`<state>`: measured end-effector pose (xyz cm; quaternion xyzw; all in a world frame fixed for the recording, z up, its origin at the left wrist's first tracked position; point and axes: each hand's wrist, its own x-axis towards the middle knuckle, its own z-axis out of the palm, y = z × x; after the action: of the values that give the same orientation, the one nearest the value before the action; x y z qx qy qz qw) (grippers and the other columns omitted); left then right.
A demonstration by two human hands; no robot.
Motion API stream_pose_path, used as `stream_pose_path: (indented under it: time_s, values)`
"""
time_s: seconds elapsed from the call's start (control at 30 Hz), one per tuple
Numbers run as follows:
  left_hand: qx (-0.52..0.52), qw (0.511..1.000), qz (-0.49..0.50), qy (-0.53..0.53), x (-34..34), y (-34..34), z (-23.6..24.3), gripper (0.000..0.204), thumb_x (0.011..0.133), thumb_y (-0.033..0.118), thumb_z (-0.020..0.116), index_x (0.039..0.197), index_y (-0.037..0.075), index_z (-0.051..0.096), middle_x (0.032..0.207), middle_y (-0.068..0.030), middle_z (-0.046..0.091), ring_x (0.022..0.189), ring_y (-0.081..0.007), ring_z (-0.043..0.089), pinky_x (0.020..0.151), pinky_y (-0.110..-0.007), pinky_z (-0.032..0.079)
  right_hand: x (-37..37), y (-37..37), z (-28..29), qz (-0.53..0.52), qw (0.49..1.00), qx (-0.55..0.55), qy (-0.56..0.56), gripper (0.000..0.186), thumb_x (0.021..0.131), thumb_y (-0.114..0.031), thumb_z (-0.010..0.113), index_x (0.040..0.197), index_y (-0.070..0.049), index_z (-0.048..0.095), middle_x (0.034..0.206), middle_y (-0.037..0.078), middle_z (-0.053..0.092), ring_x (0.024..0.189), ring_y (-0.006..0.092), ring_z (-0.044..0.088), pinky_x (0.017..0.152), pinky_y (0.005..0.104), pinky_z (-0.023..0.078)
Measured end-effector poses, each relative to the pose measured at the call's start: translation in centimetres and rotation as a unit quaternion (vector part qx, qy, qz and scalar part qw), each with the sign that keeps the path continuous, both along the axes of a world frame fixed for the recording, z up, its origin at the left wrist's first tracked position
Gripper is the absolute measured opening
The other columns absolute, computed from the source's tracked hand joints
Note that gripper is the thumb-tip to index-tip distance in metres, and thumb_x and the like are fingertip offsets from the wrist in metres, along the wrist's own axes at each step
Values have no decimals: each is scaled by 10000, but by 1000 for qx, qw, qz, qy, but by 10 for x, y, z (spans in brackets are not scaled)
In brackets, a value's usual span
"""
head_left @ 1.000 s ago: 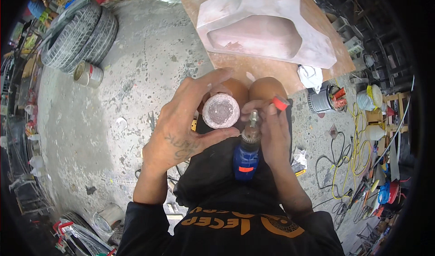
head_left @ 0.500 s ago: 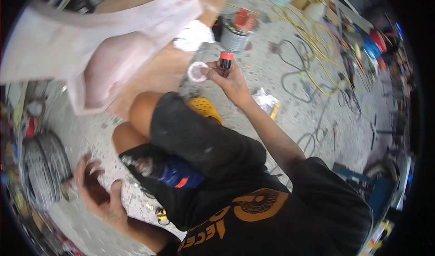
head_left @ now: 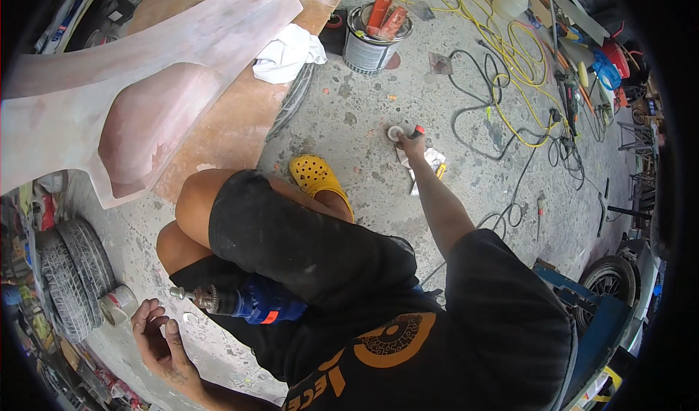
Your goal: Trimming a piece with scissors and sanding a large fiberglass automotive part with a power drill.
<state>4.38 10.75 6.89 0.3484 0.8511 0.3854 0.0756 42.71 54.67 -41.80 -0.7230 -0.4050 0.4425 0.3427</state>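
Observation:
Stretched out over the floor, my right hand (head_left: 413, 147) is closed around a small black cylinder with a red end (head_left: 418, 131). A small white round disc (head_left: 395, 132) shows at its fingertips; its exact kind I cannot make out. Below that hand lie a crumpled white cloth or paper (head_left: 412, 165) and a small yellow item (head_left: 440, 171). My left hand (head_left: 164, 349) is loosely curled at the lower left, thumb apart from fingers, holding nothing. Near it, a blue power drill (head_left: 266, 300) rests on my lap, a metal fitting in its chuck.
A large whitish-pink moulded panel (head_left: 160, 83) lies on a brown board (head_left: 240, 116) at the left. Behind are a white cloth (head_left: 290, 53) and a can with red tools (head_left: 368, 53). Yellow and black cables (head_left: 502, 80) sprawl at the right; tyres (head_left: 69, 276) stand at the left.
My right hand has moved right and down toward the floor, carrying the black-and-red cylinder and white disc. My left hand has dropped slightly lower. The view has shifted, and the drill stays on my lap.

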Motion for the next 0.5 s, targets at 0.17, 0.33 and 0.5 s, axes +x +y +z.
stream_pose_path:
  time_s: [0.17,0.33,0.5]
  values:
    - [50,991,-26,-125,6,23,-28,313,988,21,592,1293,-45,610,1196,-154,670,1007,-202,638,928,-320,503,130,20,12,33,984,139,-105,562,1064,-411,572,1469,-57,408,1209,142,645,912,240,709,858,407,595]
    - [142,975,105,-133,41,18,-28,282,995,29,658,1265,-47,623,1192,-111,655,1018,-163,666,925,-298,527,-61,-69,216,193,942,81,261,627,1110,-485,410,1535,-25,403,1297,147,612,1144,253,632,986,408,517]
    - [236,967,-53,-83,12,38,5,386,927,87,750,1279,-34,648,1231,-147,635,1040,-190,645,889,-305,532,-190,-156,411,479,806,202,284,253,970,-191,734,1167,-43,674,1109,82,683,972,179,670,889,320,534]
